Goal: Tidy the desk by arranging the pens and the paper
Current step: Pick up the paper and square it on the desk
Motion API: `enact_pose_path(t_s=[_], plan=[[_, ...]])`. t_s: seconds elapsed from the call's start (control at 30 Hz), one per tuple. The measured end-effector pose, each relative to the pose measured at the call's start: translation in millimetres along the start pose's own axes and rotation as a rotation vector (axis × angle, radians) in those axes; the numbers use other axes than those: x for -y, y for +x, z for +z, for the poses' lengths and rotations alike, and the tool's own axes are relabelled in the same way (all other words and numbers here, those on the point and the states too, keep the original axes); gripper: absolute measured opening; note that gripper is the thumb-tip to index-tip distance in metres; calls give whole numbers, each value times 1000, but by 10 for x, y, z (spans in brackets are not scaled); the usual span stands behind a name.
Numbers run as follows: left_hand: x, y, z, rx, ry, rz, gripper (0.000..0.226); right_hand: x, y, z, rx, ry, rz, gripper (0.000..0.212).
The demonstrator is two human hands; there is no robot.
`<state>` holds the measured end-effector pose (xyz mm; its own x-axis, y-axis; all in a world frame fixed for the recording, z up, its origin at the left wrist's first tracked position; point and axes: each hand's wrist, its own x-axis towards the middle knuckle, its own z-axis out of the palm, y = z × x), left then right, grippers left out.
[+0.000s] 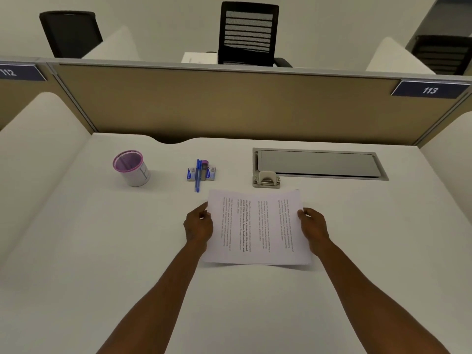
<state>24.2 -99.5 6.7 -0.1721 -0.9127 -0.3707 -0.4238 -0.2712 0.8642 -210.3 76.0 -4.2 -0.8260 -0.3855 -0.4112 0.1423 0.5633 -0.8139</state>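
Both hands are on the printed paper (258, 227) approx. mid-desk, one per side. Left hand (198, 227) pinches the left edge w/ thumb on top, right hand (313, 229) grips the right edge, fingers curled round it. The paper looks like a thin stack, text running sideways to the person, middle bowed a bit; can't tell if its near edge touches the white desk (102, 251).

Just beyond the paper's far-left corner, a blue pen (197, 176) lies across two small blue-and-white boxes (201, 173) w/ a dark tube-like item beside it, prob. a lead case, too small to tell. Far left: a pink-rimmed mesh pen cup (132, 168), upright. Far right of the pen: a beige hole punch (266, 178), right beside the corner of a grey cable hatch (318, 164). A tan partition (229, 103) behind w/ a "113" tag (430, 90).
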Motion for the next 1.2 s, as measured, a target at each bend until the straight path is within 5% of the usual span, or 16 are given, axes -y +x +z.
enact_pose_path(t_s=[1.2], plan=[[-157,314,617,-41,46,-104,36,-26,567,-257,21,24,73,25]])
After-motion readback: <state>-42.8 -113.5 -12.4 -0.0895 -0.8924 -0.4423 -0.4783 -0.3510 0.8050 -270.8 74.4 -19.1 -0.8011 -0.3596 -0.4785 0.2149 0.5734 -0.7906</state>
